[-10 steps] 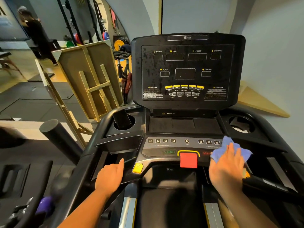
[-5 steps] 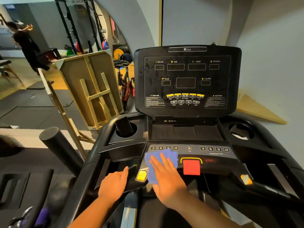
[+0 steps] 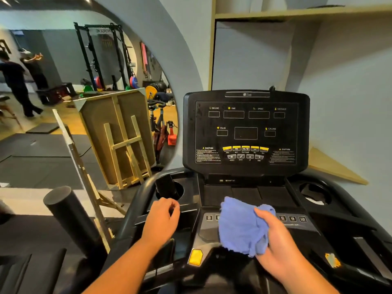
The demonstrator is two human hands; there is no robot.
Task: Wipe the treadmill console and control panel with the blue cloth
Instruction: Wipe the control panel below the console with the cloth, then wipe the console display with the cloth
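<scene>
Blue cloth (image 3: 239, 228) is bunched in my right hand (image 3: 275, 249), over the buttons (image 3: 292, 218) of the low panel (image 3: 203, 232). My left hand (image 3: 163, 219) curls loosely, holding nothing. I should spread it flat and rub gently up to the spotty screen (image 3: 246, 132).

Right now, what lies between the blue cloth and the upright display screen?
In the head view, only the bare black tray shelf separates the blue cloth from the display screen.
</scene>
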